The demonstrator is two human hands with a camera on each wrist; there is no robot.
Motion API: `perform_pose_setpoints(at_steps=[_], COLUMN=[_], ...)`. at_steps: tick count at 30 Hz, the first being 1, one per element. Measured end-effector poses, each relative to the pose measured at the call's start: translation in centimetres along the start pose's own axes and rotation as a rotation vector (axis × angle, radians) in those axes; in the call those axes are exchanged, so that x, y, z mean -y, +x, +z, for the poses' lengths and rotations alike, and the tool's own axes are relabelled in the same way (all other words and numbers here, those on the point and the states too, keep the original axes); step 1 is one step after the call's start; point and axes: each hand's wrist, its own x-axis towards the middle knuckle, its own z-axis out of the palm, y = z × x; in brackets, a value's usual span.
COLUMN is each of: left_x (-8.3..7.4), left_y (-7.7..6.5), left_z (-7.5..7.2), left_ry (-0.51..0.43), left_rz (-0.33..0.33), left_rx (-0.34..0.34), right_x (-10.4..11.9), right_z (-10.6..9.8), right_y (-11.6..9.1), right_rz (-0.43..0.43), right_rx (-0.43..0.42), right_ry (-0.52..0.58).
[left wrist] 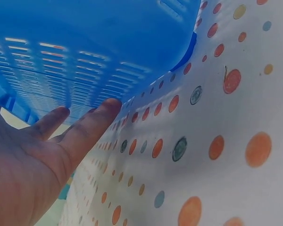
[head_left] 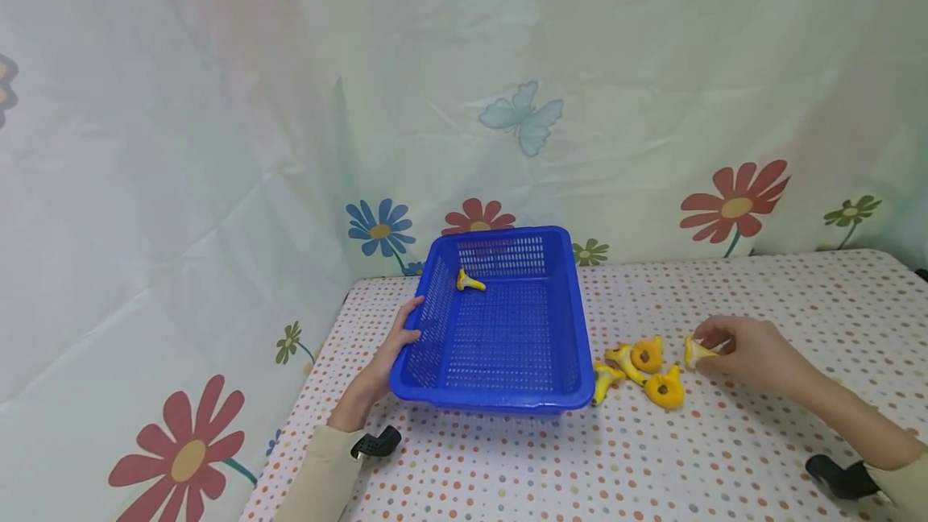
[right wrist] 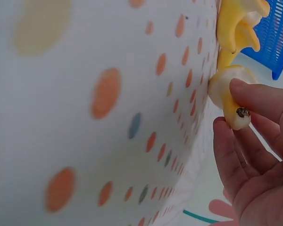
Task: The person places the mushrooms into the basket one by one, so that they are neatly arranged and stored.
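Comprises one yellow mushroom (head_left: 698, 354), pinched in the fingers of the right hand (head_left: 757, 354) between loose mushrooms (head_left: 656, 395) and the right edge of the counter (head_left: 507, 466), stem rightward, cap leftward toward the blue basket (head_left: 500, 337) near the left edge, held by the left hand (head_left: 384, 357).

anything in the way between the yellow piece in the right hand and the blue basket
Yes: four other yellow pieces lie on the table between the held piece and the blue basket; the basket's right rim stands beyond them.
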Motion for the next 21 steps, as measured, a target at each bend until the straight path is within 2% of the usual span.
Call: perform_pose_setpoints(at_steps=[10, 21], left_x=[0.0, -0.2], left_y=[0.1, 0.0], left_z=[-0.1, 0.0], left_ry=[-0.022, -0.003], left_rz=[0.007, -0.002], left_rx=[0.005, 0.018], right_x=[-0.4, -0.9], right_z=[-0.5, -0.7], right_y=[0.4, 0.0], right_rz=[0.047, 0.083], right_rx=[0.005, -0.006], right_ry=[0.018, 0.099])
